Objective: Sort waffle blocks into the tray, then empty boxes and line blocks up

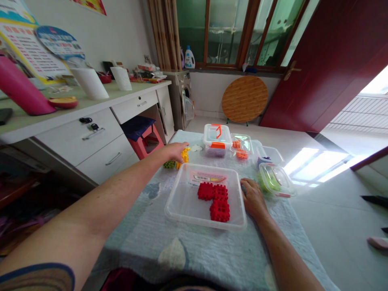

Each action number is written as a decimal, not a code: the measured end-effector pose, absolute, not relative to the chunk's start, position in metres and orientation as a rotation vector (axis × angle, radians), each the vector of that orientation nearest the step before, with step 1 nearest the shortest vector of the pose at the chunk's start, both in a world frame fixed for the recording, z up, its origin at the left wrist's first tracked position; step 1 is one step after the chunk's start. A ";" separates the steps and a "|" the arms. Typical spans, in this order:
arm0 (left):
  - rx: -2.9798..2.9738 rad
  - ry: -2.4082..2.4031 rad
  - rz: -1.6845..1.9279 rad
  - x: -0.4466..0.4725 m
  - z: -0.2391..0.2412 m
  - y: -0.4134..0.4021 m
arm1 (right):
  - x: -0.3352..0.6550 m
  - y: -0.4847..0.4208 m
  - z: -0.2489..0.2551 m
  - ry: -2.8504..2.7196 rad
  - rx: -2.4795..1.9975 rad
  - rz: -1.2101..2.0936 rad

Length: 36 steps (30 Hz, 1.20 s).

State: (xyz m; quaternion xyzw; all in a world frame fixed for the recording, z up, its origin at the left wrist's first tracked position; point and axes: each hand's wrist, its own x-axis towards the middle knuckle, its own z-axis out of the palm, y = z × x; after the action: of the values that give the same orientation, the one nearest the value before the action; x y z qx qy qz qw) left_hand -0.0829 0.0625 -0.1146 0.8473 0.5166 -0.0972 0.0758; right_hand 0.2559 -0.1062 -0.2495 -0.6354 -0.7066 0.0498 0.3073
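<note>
On the far left part of the table, my left hand (176, 152) is closed on yellow building blocks (183, 156); the fingertips are partly hidden. Dark green blocks (169, 164) lie just below that hand. In front of me stands a clear plastic box (182, 210) without a lid. Several red interlocking blocks (220, 208) rest in its right half, and a printed label (208, 178) shows at its far wall. My right hand (254, 196) lies on the cloth at the box's right side, fingers extended and holding nothing.
Behind the box is a lidded container (217, 139) with orange clips. To its right stand a clear container with orange blocks (241, 154), one with purple pieces (264, 160) and one with light green pieces (273, 184). A patterned cloth (136, 238) covers the table.
</note>
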 end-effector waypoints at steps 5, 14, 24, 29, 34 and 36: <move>2.548 1.549 -0.265 -0.080 -0.110 0.059 | 0.256 -0.106 -0.249 -1.876 -1.694 0.121; 2.614 1.559 -0.310 -0.079 -0.107 0.058 | 0.257 -0.105 -0.250 -1.895 -1.698 0.126; 2.774 1.526 -0.153 -0.077 -0.055 0.027 | 0.257 -0.105 -0.250 -1.906 -1.687 0.104; 2.844 1.255 -0.065 -0.063 -0.031 -0.033 | 0.256 -0.105 -0.249 -1.901 -1.700 0.086; 2.789 0.991 -0.207 -0.043 -0.051 -0.082 | 0.256 -0.105 -0.249 -1.901 -1.684 0.089; 2.772 0.947 -0.308 -0.037 -0.066 -0.091 | 0.256 -0.105 -0.249 -1.896 -1.679 0.084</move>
State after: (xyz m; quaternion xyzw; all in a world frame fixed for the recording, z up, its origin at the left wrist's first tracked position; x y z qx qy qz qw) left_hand -0.0365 -0.0909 -0.0657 0.9366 0.3199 -0.1041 0.0980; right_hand 0.2560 -0.1050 -0.2486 -0.6323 -0.7140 0.0316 0.2990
